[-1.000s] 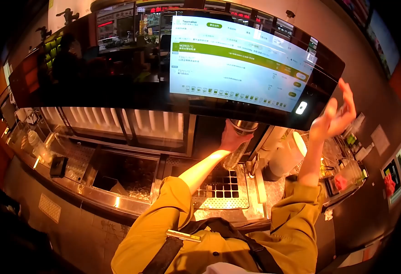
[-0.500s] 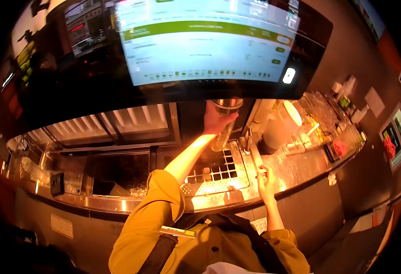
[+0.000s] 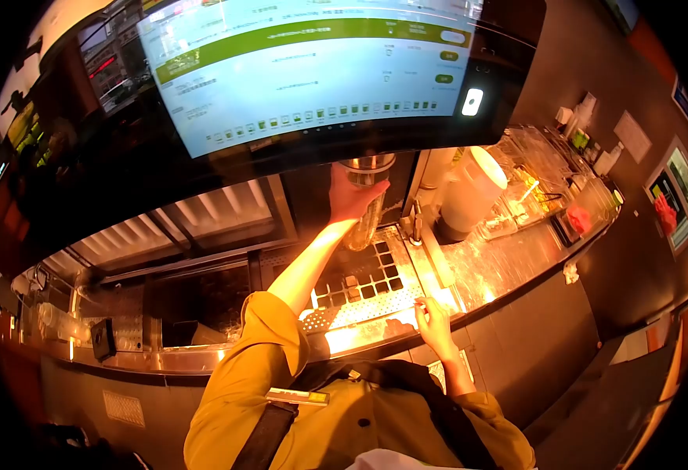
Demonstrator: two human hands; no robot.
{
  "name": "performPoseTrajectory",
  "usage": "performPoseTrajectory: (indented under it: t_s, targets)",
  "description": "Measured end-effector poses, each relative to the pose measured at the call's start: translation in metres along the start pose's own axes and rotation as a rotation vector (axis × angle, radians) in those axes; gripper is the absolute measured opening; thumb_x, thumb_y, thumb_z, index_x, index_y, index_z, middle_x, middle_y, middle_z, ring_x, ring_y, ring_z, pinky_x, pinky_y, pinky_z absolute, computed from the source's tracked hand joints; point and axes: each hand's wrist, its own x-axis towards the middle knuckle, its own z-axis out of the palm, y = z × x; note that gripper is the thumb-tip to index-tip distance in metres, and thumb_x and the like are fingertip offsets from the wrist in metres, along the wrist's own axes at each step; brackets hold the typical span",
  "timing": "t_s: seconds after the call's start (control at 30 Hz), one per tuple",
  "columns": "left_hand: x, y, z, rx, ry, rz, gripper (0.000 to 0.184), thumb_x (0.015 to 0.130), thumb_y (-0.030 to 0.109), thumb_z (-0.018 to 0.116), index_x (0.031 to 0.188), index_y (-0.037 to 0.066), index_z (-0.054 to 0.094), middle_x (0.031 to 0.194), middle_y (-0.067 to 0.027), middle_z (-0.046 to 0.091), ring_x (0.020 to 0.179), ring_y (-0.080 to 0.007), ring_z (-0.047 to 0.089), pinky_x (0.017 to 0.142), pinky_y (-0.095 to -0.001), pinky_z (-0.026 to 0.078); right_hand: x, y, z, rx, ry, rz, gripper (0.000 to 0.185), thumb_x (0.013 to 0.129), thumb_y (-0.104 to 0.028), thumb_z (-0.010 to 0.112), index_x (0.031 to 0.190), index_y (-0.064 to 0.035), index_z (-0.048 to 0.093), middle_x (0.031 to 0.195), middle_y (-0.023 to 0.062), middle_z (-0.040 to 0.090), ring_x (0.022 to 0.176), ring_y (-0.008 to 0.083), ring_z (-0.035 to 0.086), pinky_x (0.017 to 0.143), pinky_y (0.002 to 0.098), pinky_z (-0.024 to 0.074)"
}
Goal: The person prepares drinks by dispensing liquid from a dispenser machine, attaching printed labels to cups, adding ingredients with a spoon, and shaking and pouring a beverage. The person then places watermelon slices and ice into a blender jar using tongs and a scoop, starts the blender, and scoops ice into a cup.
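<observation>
My left hand (image 3: 349, 196) is wrapped round a tall see-through cup (image 3: 367, 223) with a shiny rim, held slightly tilted under the screen's lower edge. Its contents are too dim to name. Below the cup lies a metal drain grate (image 3: 367, 286) with square openings, set in the counter. My right hand (image 3: 433, 323) hovers low by the counter's front edge, right of the grate, fingers curled together. Whatever is inside those fingers, if anything, is hidden.
A large screen (image 3: 305, 78) hangs over the counter close above my left hand. A tap (image 3: 416, 223) stands right of the grate, beside a big pale container (image 3: 473, 188). Further right are cluttered clear tubs (image 3: 536, 184). A dark recessed bin (image 3: 203, 301) lies left.
The view has turned and shifted slightly. My right hand has drawn down toward the front edge, its fingers more curled. My left hand still grips the cup under the screen.
</observation>
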Motion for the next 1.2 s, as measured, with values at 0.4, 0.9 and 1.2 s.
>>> performPoseTrajectory:
  t_s: [0.4, 0.9, 1.2]
  targets:
    - [-0.003, -0.005, 0.001, 0.019, 0.064, -0.006, 0.074, 0.057, 0.026, 0.08, 0.114, 0.002, 0.039, 0.111, -0.015, 0.047, 0.105, -0.0295, 0.048, 0.087, -0.036, 0.039, -0.01, -0.001, 0.006, -0.045, -0.007, 0.007, 0.011, 0.079, -0.006, 0.054, 0.089, -0.0004, 0.056, 0.08, 0.0146, 0.06, 0.065, 0.0262, 0.058, 0.058, 0.0324, 0.0456]
    - [-0.057, -0.066, 0.015, 0.069, 0.109, -0.072, 0.109, 0.058, 0.023, 0.08, 0.137, 0.003, 0.008, 0.136, -0.024, 0.024, 0.125, -0.0309, 0.029, 0.101, -0.0359, 0.026, -0.048, 0.018, 0.0, -0.125, 0.108, 0.169, 0.015, 0.08, -0.011, 0.054, 0.093, -0.0041, 0.056, 0.078, 0.0134, 0.06, 0.069, 0.0282, 0.059, 0.062, 0.0354, 0.0472]
    - [-0.064, -0.1, 0.01, 0.063, 0.124, -0.068, 0.106, 0.061, 0.014, 0.077, 0.137, 0.003, 0.004, 0.136, -0.0187, 0.021, 0.123, -0.0289, 0.026, 0.101, -0.0384, 0.025, -0.065, 0.039, -0.017, -0.221, 0.026, 0.251, 0.015, 0.079, -0.011, 0.055, 0.091, -0.0025, 0.056, 0.08, 0.0144, 0.058, 0.069, 0.0285, 0.058, 0.058, 0.0352, 0.0466]
